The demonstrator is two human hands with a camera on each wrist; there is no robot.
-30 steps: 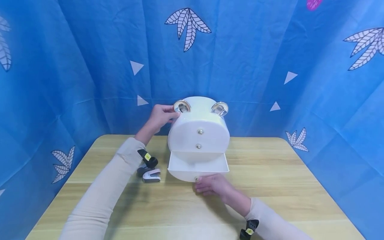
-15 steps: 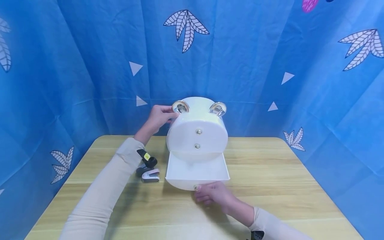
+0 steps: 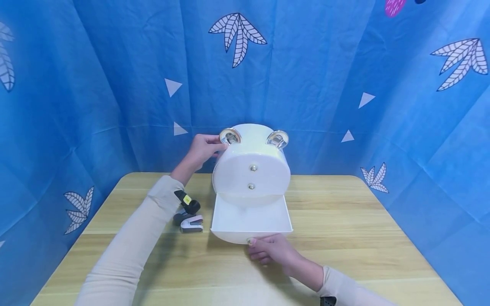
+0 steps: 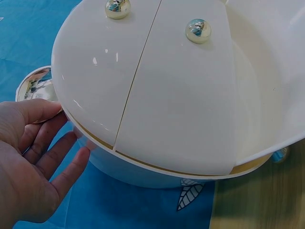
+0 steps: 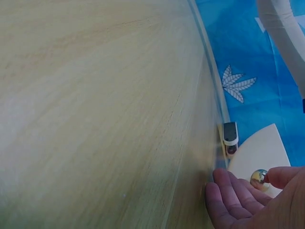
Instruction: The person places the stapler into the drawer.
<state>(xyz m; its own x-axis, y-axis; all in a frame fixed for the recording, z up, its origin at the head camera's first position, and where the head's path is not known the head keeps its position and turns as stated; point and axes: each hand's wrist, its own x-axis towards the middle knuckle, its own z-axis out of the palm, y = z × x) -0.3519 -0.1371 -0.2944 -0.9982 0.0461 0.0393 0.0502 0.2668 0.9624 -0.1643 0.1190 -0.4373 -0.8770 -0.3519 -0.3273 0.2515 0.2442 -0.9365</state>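
Observation:
A white storage box (image 3: 268, 174) with two gold-rimmed ears and gold knobs stands toward the back of the table. Its bottom drawer (image 3: 250, 212) is pulled out toward me, and its bare inside shows. Between thumb and fingers my right hand (image 3: 273, 251) pinches the drawer's round gold knob (image 5: 259, 178). At the box's upper left, my left hand (image 3: 204, 148) touches the side just under the left ear (image 4: 40, 88). In the left wrist view its fingers are spread and nearly straight, fingertips against the curved wall. The upper two drawers are shut.
A small white-and-grey stapler (image 3: 192, 224) lies on the wooden table (image 3: 344, 238) left of the drawer, with a dark rounded object (image 3: 180, 219) beside it, partly behind the left wrist camera. A blue patterned curtain (image 3: 314, 85) surrounds the table's back and sides.
The bottom drawer has slid farther out toward me, with my right hand holding its knob throughout. My left hand has stayed at the box's upper left.

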